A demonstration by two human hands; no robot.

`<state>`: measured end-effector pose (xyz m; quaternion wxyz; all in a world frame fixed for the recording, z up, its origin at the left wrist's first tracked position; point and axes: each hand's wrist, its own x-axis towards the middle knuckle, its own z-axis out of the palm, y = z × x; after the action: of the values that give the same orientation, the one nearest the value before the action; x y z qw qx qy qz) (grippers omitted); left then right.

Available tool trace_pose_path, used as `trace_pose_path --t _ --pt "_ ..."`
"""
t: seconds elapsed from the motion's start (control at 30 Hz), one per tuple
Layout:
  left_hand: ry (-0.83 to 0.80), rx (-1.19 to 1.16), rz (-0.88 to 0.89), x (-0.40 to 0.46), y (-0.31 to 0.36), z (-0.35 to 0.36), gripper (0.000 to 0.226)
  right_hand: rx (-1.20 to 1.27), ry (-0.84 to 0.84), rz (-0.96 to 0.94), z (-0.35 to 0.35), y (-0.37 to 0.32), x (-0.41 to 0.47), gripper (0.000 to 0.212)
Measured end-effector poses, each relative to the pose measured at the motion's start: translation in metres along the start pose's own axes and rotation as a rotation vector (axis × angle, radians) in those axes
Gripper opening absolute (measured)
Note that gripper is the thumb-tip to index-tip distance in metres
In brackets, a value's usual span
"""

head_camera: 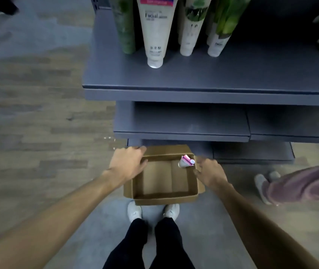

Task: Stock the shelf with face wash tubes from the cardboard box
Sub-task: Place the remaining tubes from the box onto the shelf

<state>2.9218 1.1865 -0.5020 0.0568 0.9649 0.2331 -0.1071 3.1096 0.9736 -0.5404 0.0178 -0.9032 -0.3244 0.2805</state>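
An open cardboard box [164, 198] sits on the floor by my feet, in front of the grey shelving. One small tube with a pink label [186, 162] lies in its far right corner. My left hand [128, 162] grips the box's left wall near the far corner, thumb inside. My right hand [209, 170] rests against the box's right wall beside that tube, fingers curled over the edge. On the top shelf [203, 88] stand several face wash tubes cap down, among them a white "Facial" tube [155, 35] and green-leaf tubes [219, 30].
Two lower grey shelves [182, 131] jut out between the top shelf and the box. Another person's purple sleeve [302, 185] and grey shoes [261, 183] are at the right. My white shoes [134, 210] stand just behind the box on a wood-pattern floor.
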Motion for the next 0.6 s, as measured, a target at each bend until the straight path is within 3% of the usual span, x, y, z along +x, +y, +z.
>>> trace_pose_path --t 0.33,0.6 --pt "-0.094 -0.005 -0.033 0.004 0.006 0.074 0.031 0.072 -0.048 0.064 0.081 0.025 0.073 0.04" --pt "-0.14 -0.073 -0.044 0.015 0.019 0.116 0.033 -0.025 -0.054 0.054 0.114 0.03 0.112 0.031"
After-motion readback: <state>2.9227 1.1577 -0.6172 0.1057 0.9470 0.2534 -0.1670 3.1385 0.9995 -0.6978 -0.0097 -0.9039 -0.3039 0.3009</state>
